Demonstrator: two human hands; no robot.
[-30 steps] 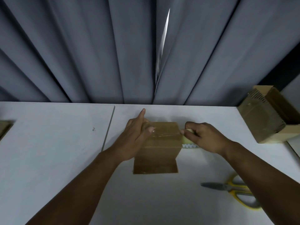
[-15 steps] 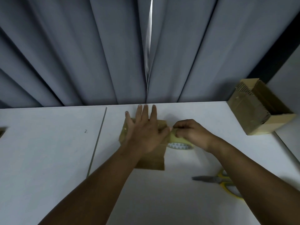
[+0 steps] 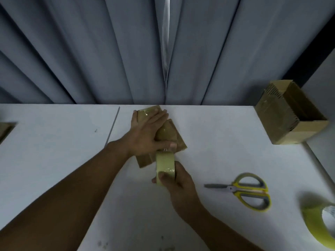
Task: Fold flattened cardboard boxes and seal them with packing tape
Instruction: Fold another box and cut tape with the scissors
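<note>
Two hands: both at work on one small box (image 3: pixel 176 138), near the middle of the tabletop (image 3: pixel 54 151).
Spare tape roll (image 3: pixel 319 220): nearest, at the right edge, blurred; well apart from the work.
Scissors (image 3: pixel 248 192): yellow handles, lying flat just to the right of the right hand (image 3: pixel 178 183), blades pointing left; not touching it.
Right hand: curled round the tape roll (image 3: pixel 165 166), thumb on its outer face, fingers behind.
Tape roll: pale yellow, standing on edge, just before the near side of the box; strip between roll and box too thin to see clearly.
Left hand (image 3: pixel 146 134): flat on top of the box, fingers straight and reaching the far edge, thumb pressing down at the near edge; gripping nothing.
Box: brown cardboard, turned at an angle on the tabletop, glossy tape already across the top.
Handling, as a judgement: light and fairly stiff, likely to slide on the smooth tabletop or to dent under hard pressing; best pinned from above with a flat palm, beside the seam. Tape thin and sticky, easy to wrinkle; best held by the roll only.
In the way: nothing between roll and box; scissors near for the cut.
Open carton (image 3: pixel 272 115): far right, packed with flat cardboard, well apart.
Cardboard piece (image 3: pixel 5 129): far left edge, only partly in view.
Curtain (image 3: pixel 90 51): grey folds behind the tabletop.
</note>
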